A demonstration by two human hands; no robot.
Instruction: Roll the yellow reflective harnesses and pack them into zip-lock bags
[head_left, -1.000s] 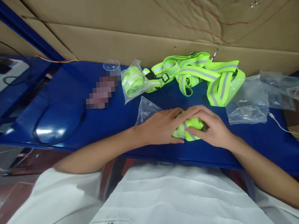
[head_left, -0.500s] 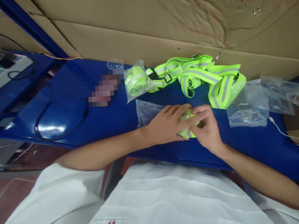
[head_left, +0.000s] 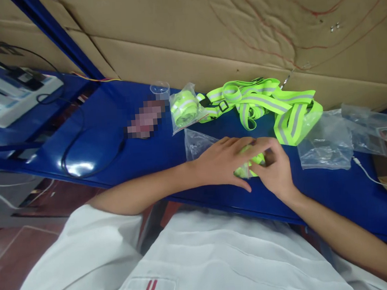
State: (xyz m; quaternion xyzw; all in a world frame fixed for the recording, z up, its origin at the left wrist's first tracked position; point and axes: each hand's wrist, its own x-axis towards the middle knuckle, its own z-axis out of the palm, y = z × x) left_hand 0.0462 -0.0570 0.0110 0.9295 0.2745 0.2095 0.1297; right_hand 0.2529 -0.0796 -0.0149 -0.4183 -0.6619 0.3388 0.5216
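Observation:
My left hand (head_left: pixel 224 162) and my right hand (head_left: pixel 276 170) meet on the blue table (head_left: pixel 112 124), both closed round a small rolled bundle of neon-yellow reflective strap (head_left: pixel 252 164). Most of the bundle is hidden under my fingers. A clear plastic bag (head_left: pixel 196 142) lies just behind my left hand. Further back sits a bagged strap roll (head_left: pixel 184 108) and a loose heap of the same reflective straps (head_left: pixel 267 109).
Empty clear bags (head_left: pixel 326 146) lie at the right with a white cable (head_left: pixel 371 176). A black cable (head_left: pixel 91 156) loops on the left part of the table. A small clear cup (head_left: pixel 159 89) stands by the cardboard wall (head_left: pixel 205 33). A white device (head_left: pixel 14 91) sits far left.
The view has shifted slightly. My right hand has slid in closer over the bundle, and more of the strap is covered by my fingers than a second ago.

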